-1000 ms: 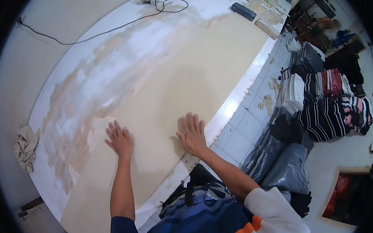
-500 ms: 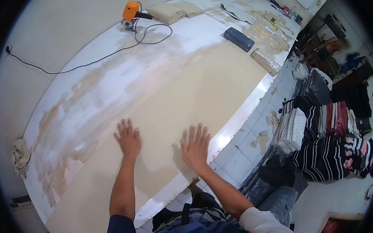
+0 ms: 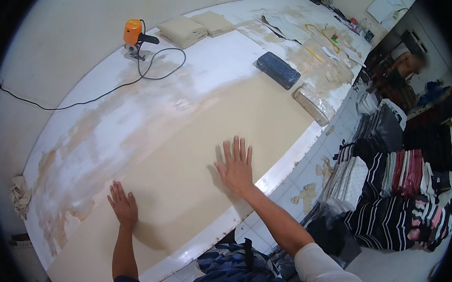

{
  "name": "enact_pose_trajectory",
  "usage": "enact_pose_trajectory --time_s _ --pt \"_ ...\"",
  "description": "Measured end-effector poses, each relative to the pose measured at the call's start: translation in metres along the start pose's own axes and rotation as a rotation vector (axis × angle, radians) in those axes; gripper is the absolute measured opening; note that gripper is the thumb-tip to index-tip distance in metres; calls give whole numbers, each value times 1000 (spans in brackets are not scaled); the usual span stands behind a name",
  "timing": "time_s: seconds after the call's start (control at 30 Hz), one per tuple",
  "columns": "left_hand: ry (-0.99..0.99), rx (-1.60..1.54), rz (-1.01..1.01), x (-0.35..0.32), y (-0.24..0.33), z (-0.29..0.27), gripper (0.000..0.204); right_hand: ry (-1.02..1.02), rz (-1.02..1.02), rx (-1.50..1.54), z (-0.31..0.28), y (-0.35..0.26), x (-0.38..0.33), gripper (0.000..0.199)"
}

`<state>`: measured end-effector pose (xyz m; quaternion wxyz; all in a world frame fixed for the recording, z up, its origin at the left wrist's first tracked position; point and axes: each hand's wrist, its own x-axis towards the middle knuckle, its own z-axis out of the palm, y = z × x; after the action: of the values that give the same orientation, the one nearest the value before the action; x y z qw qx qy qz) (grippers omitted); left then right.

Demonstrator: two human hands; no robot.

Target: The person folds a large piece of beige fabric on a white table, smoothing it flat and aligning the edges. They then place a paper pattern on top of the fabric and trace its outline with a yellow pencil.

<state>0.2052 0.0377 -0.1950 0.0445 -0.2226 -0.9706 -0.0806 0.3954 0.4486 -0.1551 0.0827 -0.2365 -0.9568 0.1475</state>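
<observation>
A long beige fabric sheet (image 3: 182,174) lies flat along the near side of a white table. My left hand (image 3: 123,205) rests on its left part, close to the fabric's far edge, fingers stretched out and nothing in them. Farther right, my right hand (image 3: 234,167) is spread palm down over the same sheet, also holding nothing. At the sheet's far right end sit two wrapped blocks: a dark one (image 3: 278,70) and a brownish one (image 3: 313,103) beside it.
An orange electric cloth cutter (image 3: 133,33) stands at the back, its black cord (image 3: 91,102) trailing to the wall. Folded beige cloth (image 3: 183,31) lies near it. Piles of folded garments (image 3: 375,202) stand on the right, and a person (image 3: 404,66) is in the background.
My hands have spread farther apart over the sheet. The left has slid left and nearer to me; the right stays spread on the fabric. The whole view has shifted slightly.
</observation>
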Motion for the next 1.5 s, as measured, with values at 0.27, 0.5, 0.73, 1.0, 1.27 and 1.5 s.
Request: enact_pose_trajectory --time_s 0.27,0.5,0.73,1.0,1.27,1.5 --pt "-221 124 -41 6 -1 -14 67 -247 -186 -25 -10 96 68 73" --pt "-241 384 -435 48 80 -5 65 85 302 -301 -112 286 140 89" --pt "4 -45 118 142 395 91 63 -98 270 -143 -158 380 163 100" --pt "-189 -116 -120 204 526 80 62 38 341 -226 -170 469 210 98" --pt "-46 -24 -165 218 581 103 63 -38 -98 118 -127 353 301 102" --pt "-96 -50 -212 231 617 108 66 -129 -28 72 -110 340 354 105"
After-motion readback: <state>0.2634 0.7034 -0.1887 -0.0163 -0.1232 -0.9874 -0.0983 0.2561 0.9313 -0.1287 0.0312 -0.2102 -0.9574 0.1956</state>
